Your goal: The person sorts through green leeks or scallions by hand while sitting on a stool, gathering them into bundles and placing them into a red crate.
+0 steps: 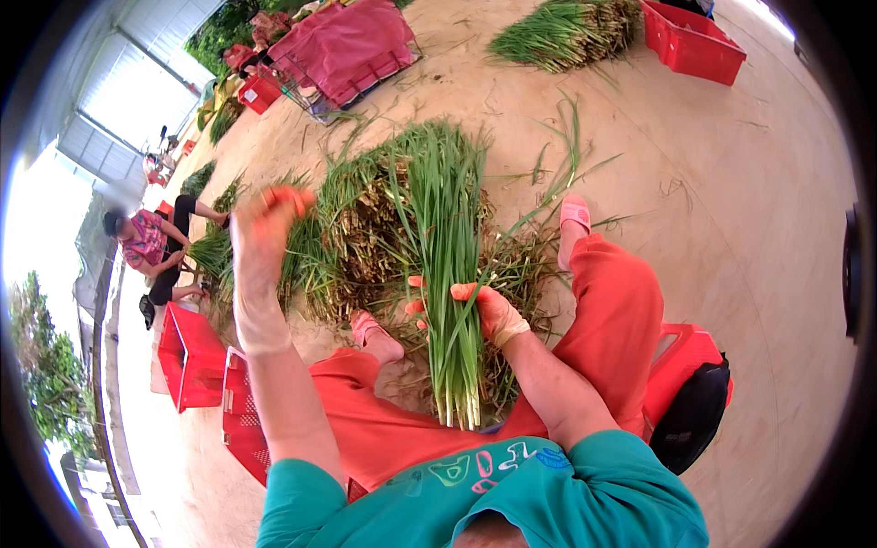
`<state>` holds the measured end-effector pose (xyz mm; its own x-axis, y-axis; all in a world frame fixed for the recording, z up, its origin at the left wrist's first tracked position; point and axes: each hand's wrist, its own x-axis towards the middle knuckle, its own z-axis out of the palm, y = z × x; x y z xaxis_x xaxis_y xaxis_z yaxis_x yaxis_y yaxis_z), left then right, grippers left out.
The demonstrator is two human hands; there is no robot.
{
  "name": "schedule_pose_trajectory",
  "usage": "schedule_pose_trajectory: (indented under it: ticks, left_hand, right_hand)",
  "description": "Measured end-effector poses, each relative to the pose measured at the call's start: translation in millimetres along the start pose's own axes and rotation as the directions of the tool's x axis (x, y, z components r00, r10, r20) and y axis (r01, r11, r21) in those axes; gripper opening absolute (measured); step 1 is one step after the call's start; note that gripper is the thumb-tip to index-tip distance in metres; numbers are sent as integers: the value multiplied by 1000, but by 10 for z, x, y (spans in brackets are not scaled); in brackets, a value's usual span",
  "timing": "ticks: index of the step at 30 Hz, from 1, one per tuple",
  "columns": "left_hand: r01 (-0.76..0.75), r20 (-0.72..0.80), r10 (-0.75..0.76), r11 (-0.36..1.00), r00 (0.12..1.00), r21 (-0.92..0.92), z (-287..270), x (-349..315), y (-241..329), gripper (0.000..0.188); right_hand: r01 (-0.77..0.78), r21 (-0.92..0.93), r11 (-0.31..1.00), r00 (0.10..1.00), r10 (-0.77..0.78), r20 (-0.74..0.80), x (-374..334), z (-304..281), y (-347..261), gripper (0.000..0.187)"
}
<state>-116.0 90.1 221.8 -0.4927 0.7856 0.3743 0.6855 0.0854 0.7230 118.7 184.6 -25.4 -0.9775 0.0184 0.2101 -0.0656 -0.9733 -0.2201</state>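
My right hand [494, 313], in an orange-palmed glove with a pale cuff, grips an upright bunch of long, flat green leaves that look like garlic chives [450, 247]. Its pale stalk ends point down toward my lap, with the thumb lying across the front. Raised at the left, apart from the bunch, is my left hand [267, 219] in a matching glove. Motion blur smears its fingers, and nothing shows clearly in them. Behind the bunch lies a big pile of the same greens [365, 215], with brown, untrimmed-looking stalk ends.
Red crates stand at my left [190, 356] and far right [694, 44]. A red seat [681, 352] with a black bag [692, 416] is by my right leg. Another pile of greens [568, 35] lies ahead. A seated person [151, 239] handles greens at left.
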Motion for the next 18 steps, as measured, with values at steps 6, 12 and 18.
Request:
schedule_pose_trajectory:
  ticks: [6, 12, 18]
  left_hand:
    - [511, 244, -575, 813, 781, 278, 535, -1349, -562, 61]
    - [330, 295, -260, 918, 919, -221, 1526, -2015, -698, 50]
    - [599, 291, -538, 583, 791, -550, 1595, -1965, -706, 9]
  right_hand:
    - [110, 126, 986, 994, -106, -36, 45, -169, -22, 61]
    - [175, 28, 984, 957, -163, -239, -24, -261, -48, 66]
    - [290, -167, 942, 939, -314, -143, -82, 10, -99, 91]
